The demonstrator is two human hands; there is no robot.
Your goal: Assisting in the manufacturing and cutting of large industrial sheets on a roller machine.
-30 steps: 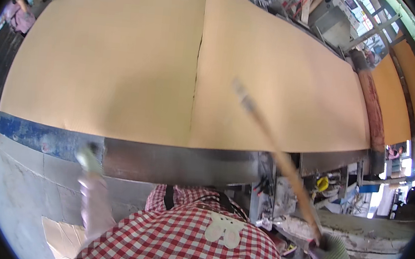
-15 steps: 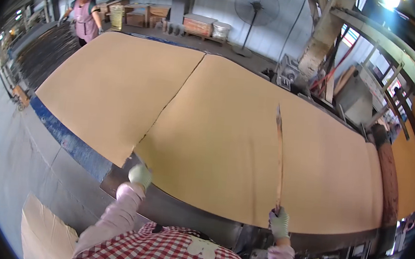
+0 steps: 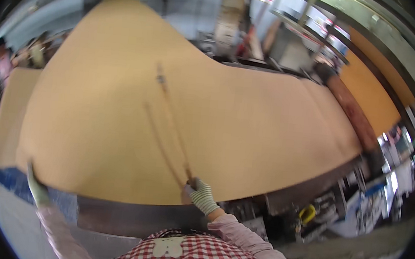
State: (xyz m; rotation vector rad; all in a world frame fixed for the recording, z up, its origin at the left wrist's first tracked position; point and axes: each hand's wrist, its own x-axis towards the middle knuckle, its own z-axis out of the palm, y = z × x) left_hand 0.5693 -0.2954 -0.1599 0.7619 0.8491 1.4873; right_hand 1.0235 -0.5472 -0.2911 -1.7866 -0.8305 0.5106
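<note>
A wide, thin, flexible tan sheet (image 3: 247,133) spreads over the work table, its far left part bulging up. At its near left corner, my gloved left hand (image 3: 37,190) grips the edge; the fingers are partly hidden and blurred. My right hand (image 3: 201,196), in a striped glove, is closed round the lower end of a long thin wooden stick (image 3: 173,123). The stick slants up and left across the sheet, its dark tip blurred, with a shadow beside it. A second tan sheet (image 3: 11,115) lies partly behind the first at the left.
A reddish-brown roller (image 3: 351,111) crosses the sheet's right end, with orange-tan sheet (image 3: 372,80) beyond. A dark metal table edge (image 3: 109,215) runs in front of me. A person (image 3: 4,62) in pink stands at the far left. Machine parts and a yellow item (image 3: 307,214) sit below right.
The sheet's left end has risen and shifted left over the neighbouring sheet, my left hand going with it. My right hand and the stick have swung left. The view has turned right.
</note>
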